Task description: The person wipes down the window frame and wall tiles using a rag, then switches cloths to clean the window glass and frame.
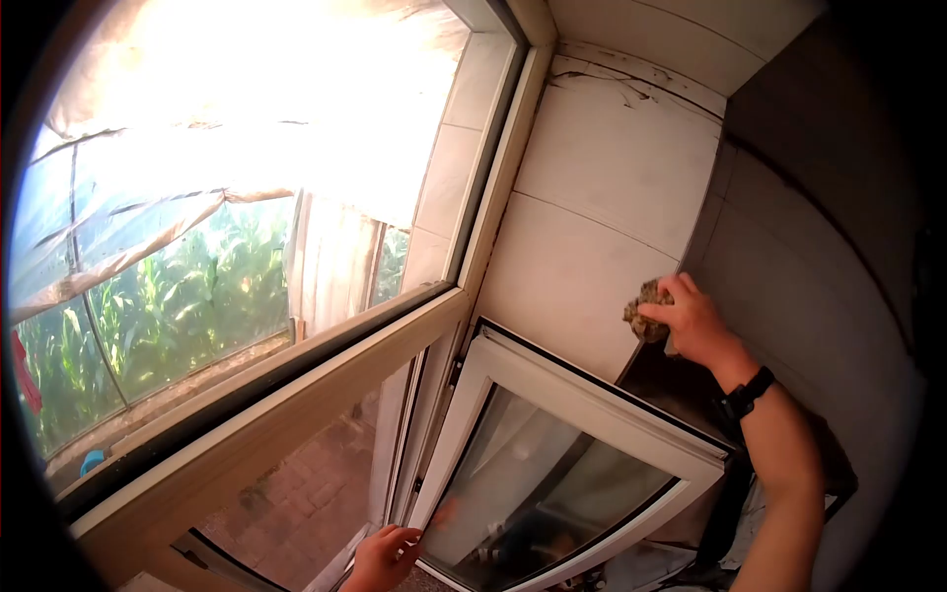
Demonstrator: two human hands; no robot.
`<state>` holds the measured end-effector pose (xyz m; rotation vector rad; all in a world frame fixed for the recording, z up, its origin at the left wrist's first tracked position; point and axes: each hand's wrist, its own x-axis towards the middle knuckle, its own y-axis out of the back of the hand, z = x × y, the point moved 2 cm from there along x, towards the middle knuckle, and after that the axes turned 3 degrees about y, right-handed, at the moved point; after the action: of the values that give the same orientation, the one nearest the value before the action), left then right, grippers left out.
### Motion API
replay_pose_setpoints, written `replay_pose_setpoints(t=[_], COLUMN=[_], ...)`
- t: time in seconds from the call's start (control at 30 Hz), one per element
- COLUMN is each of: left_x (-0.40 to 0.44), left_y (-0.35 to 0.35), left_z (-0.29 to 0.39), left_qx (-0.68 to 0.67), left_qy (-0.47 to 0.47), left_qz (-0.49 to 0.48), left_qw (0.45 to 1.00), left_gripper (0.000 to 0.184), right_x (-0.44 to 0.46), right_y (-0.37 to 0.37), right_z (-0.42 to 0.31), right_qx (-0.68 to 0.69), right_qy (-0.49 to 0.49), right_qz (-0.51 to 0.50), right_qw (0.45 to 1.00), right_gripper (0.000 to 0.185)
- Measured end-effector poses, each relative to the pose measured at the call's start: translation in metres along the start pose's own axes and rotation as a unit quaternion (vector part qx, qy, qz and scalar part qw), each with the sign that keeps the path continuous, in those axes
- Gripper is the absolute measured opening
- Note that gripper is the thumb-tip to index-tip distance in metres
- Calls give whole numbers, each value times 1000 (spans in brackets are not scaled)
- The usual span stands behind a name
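Note:
A crumpled, mottled brown-grey cloth (648,312) is gripped in my right hand (691,321), against or very near the edge of the tiled wall (602,247). A dark watch (745,395) is on that wrist. Low in the view, my left hand (383,559) has its fingers curled beside the lower left edge of the open window sash (582,400); whether it grips anything is hidden. The sash has a pale frame and a glass pane, and stands swung inward from the window frame (276,424).
Beyond the large upper pane are green plants (197,296) behind plastic sheeting. Brick paving (306,493) shows through the lower opening. Dark items, partly hidden, lie below the sash at the lower right. A small blue object (92,462) sits outside at the left.

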<state>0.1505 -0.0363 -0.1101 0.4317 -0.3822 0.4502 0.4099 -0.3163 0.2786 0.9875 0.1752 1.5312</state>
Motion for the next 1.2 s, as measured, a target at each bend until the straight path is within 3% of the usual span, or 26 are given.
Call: replay_pose_setpoints(t=[0.1, 0.17, 0.2, 0.23, 0.3, 0.4, 0.5, 0.57, 0.63, 0.7, 0.77, 0.9, 1.03, 1.13, 1.2], left_x=[4, 6, 3, 3, -1, -7, -1, 6, 13, 21, 24, 14, 2, -5, -9], left_y=[-6, -5, -4, -4, -8, -16, -21, -30, -44, -46, -52, -51, -47, -41, -36], left_z=[12, 21, 27, 31, 21, 0, -2, -13, -26, -4, 5, 7, -2, -5, 11], left_qx=[11, 20, 14, 6, 7, 7, 30, 15, -7, -3, -17, 0, 6, -10, -19], left_qy=[-13, -13, 6, 23, 45, 72, 96, 108, 34, 75, 52, 56, 9, 34, 55], left_qz=[2, 10, 15, 24, 42, 79, 56, 37, 36, -3, -9, -6, 7, 36, 33], left_qw=[1000, 1000, 1000, 999, 998, 994, 993, 993, 999, 997, 998, 998, 1000, 999, 998], left_gripper=[20, 20, 20, 21, 18, 16, 16, 16, 19, 17, 16, 16, 15, 14, 14], right_x=[69, 113, 132, 147, 171, 204, 225, 233, 222, 194, 162, 89, 39, 9, -4], right_y=[21, 39, 51, 53, 65, 58, 28, 6, -34, -80, -119, -146, -110, -76, -52], right_z=[27, 75, 96, 132, 157, 169, 146, 105, 53, 2, -36, -66, -37, -13, 5], right_qx=[-42, -111, -110, -156, -187, -265, -242, -188, -139, -107, -69, -91, -54, -48, -35], right_qy=[-44, -107, -204, -206, -287, -310, -254, -67, 12, 136, 219, 260, 251, 291, 228], right_qz=[161, 250, 253, 307, 302, 292, 237, 199, 117, 76, 7, -41, -130, -195, -242], right_qw=[985, 956, 939, 916, 889, 865, 906, 960, 983, 982, 973, 961, 958, 935, 942], right_gripper=[39, 41, 41, 43, 44, 46, 49, 51, 48, 36, 41, 11, 9, 10, 9])
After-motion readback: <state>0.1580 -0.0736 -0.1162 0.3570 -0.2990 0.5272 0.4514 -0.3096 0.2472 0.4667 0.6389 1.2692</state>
